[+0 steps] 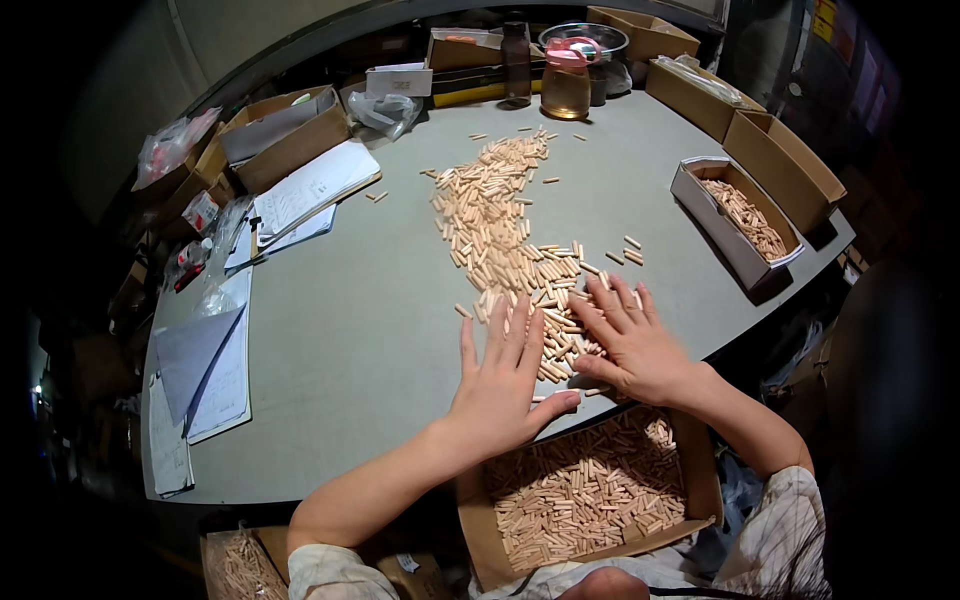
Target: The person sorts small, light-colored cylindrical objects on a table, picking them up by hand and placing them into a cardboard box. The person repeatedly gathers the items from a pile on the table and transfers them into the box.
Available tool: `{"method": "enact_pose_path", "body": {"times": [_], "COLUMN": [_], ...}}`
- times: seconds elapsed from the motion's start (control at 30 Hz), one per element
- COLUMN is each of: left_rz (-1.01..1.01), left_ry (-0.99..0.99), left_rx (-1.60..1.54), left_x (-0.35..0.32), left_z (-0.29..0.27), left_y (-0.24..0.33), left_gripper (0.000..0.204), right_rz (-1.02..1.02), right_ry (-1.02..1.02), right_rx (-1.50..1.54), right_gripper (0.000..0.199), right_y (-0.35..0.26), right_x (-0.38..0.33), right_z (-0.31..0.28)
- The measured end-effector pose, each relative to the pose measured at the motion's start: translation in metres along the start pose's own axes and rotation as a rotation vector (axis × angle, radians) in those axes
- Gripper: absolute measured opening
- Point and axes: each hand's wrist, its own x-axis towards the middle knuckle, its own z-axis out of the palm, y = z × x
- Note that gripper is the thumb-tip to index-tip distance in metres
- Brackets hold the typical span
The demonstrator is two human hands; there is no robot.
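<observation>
A long pile of small wooden dowels [490, 205] stretches over the grey table [340, 320] toward its near edge. My left hand [500, 385] lies flat at the left side of the pile's near end, fingers stretched out and touching dowels. On the other side, my right hand [635, 345] rests with fingers spread over more of them. Between the two hands several dowels show, close to the table edge. Below that edge, against my body, an open cardboard box [702, 470] holds a thick layer of the same dowels. What lies under my palms is hidden.
A narrow box of dowels [745, 215] stands at the right, beside an empty cardboard box [785, 165]. At the back are a jug with a pink lid [567, 85], a dark bottle [516, 65] and a metal bowl [590, 40]. Papers [315, 190] and boxes line the left.
</observation>
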Motion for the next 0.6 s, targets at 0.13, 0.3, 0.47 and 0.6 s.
{"method": "enact_pose_path", "body": {"times": [0.13, 0.3, 0.47, 0.6], "left_rz": [0.053, -0.125, -0.109, 0.008], "left_ry": [-0.035, 0.061, 0.055, 0.031], "left_rx": [0.036, 0.023, 0.016, 0.039], "left_x": [0.001, 0.001, -0.001, 0.0], "left_z": [-0.003, 0.001, 0.006, 0.005], "left_y": [0.0, -0.002, -0.008, -0.01], "left_gripper": [0.107, 0.105, 0.106, 0.103], "right_rz": [-0.065, 0.066, 0.027, -0.071], "right_ry": [-0.021, 0.004, -0.053, -0.01], "right_rx": [0.017, 0.019, -0.024, 0.0], "right_gripper": [0.088, 0.079, 0.08, 0.081], "right_y": [-0.004, 0.009, -0.008, -0.002], "right_x": [0.012, 0.014, 0.007, 0.009], "right_z": [0.006, 0.005, -0.006, 0.005]}}
